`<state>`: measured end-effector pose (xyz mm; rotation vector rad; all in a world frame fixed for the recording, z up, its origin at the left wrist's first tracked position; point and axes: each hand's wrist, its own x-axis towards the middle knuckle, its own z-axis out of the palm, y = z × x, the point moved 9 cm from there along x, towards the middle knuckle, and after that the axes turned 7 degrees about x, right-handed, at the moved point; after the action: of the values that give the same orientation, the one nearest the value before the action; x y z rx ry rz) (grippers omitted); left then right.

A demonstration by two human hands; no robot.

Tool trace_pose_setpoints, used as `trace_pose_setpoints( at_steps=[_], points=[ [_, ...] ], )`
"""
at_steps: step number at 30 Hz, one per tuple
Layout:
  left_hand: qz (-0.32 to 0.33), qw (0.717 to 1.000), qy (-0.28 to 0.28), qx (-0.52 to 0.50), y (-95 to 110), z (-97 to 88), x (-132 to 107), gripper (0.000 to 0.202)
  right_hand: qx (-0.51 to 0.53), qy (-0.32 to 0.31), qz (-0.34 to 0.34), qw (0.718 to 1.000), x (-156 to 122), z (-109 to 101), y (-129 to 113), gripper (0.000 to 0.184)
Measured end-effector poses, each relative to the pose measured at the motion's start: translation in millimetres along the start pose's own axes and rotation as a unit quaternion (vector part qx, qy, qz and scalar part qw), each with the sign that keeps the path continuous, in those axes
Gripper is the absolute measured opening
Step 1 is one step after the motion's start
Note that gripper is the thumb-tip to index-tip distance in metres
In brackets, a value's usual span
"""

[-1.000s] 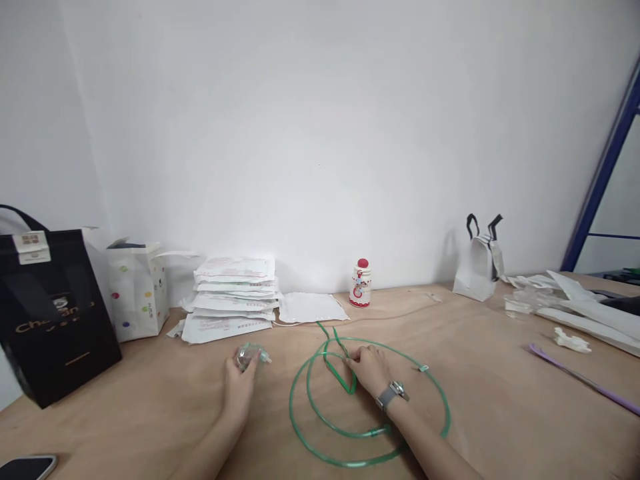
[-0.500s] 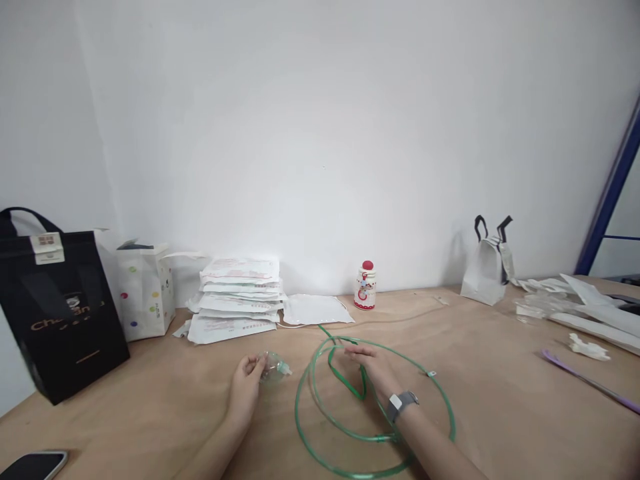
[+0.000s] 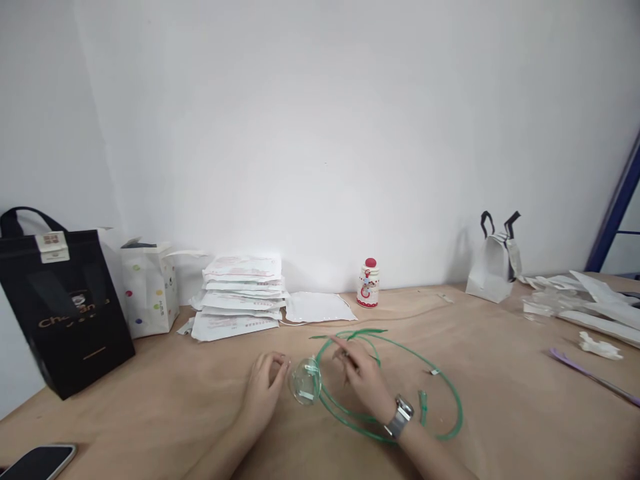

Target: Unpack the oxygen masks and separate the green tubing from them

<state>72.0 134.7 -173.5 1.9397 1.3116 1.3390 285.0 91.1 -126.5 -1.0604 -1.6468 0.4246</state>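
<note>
My left hand (image 3: 266,381) pinches the near edge of a clear plastic oxygen mask (image 3: 304,383), whose round opening is turned partly toward me. My right hand (image 3: 361,375), with a watch on its wrist, is closed at the fingertips on a green strap (image 3: 373,331) just beyond the mask. Exactly where the fingers grip the strap is partly hidden. A loop of green tubing (image 3: 453,393) lies on the table around and under the right hand. Its green end connector (image 3: 423,400) rests right of the wrist, and a small white tag sits on the loop.
Stacked white packets (image 3: 243,297) and a flat white sheet (image 3: 320,307) lie along the wall. A red-and-white bottle (image 3: 368,285) stands mid-back. Black bag (image 3: 75,313), dotted box (image 3: 150,290) and phone (image 3: 40,461) are left; white bag (image 3: 490,270), scraps and a purple strip (image 3: 593,377) right.
My left hand has moved right with the mask, which has turned its opening toward me. My right hand has shifted slightly and its fingers have curled; the green strap and tubing have moved.
</note>
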Motion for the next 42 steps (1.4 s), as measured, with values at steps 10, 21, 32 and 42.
trace_pose_setpoints(
  at_steps=[10,21,32,42],
  points=[
    [0.070,0.990,-0.087,0.091,4,25.4,-5,0.020,0.002,-0.058,0.106,0.993,-10,31,23,0.041],
    [0.044,0.991,-0.073,0.107,-13,28.7,-4,0.055,0.093,-0.073,0.221,0.968,-11,33,41,0.023],
    [0.000,0.994,-0.058,0.096,-17,20.1,4,0.021,0.338,-0.055,0.322,0.883,-20,41,47,0.035],
    [-0.068,0.996,-0.035,0.037,-20,16.3,3,0.048,0.396,-0.014,0.289,0.871,-16,40,42,0.042]
  ],
)
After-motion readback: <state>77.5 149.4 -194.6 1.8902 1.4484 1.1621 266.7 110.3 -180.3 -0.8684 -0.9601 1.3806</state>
